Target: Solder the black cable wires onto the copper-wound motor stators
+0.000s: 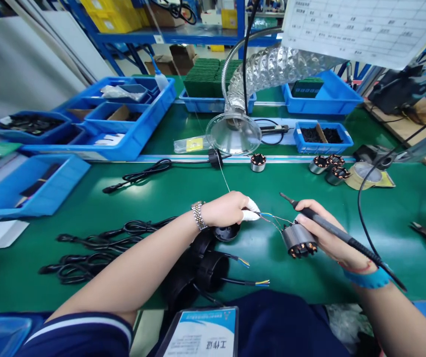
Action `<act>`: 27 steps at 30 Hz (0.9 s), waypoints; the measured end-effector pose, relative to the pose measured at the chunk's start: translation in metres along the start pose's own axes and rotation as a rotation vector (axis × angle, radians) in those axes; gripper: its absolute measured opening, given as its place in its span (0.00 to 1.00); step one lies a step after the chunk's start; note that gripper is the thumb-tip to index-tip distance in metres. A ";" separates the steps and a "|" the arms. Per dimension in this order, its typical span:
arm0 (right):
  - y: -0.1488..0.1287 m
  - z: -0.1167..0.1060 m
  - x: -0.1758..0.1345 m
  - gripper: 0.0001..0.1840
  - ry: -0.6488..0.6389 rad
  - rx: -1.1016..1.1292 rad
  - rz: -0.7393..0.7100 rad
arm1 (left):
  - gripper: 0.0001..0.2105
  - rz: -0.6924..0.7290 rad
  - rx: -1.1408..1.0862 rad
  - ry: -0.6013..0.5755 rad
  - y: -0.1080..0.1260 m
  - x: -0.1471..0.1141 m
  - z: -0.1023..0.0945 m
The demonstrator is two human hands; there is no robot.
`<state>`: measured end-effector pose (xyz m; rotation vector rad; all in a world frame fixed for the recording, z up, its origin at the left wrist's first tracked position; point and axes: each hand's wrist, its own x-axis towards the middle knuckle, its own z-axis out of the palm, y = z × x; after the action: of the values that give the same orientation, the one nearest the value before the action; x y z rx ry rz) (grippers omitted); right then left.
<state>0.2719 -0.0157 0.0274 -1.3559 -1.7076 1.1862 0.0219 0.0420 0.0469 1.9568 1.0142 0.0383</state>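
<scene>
My left hand, with white finger covers on its tips, pinches the end of a cable whose thin coloured wires stretch toward a motor stator. A thin solder wire runs from that hand up to the suction hood. Between the fingers of my right hand are both the stator, tilted just above the table, and a soldering iron lying across the hand, its tip pointing up and left. Whether the wires touch the stator's leads I cannot tell. A round black cap lies under my left hand.
Black cables with housings lie under my left forearm. A clear suction hood hangs over the back. Spare stators, a tape roll and a small blue parts bin stand beyond my hands. Pliers lie far right.
</scene>
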 end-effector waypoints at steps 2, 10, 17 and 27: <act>0.005 0.002 -0.002 0.14 0.024 -0.172 -0.103 | 0.12 0.024 0.014 0.048 0.001 0.000 0.001; 0.050 0.020 -0.014 0.14 0.026 -0.467 -0.562 | 0.11 -0.065 0.046 0.093 0.005 0.008 0.015; 0.030 0.034 -0.015 0.16 0.115 -0.269 -0.509 | 0.10 -0.046 0.004 0.057 0.016 0.016 0.020; 0.027 0.028 0.020 0.21 0.055 -0.071 -0.292 | 0.10 0.001 -0.017 0.263 0.015 0.025 0.045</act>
<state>0.2519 -0.0016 -0.0091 -1.1206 -1.8487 0.9231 0.0657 0.0226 0.0227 1.9714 1.1780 0.3106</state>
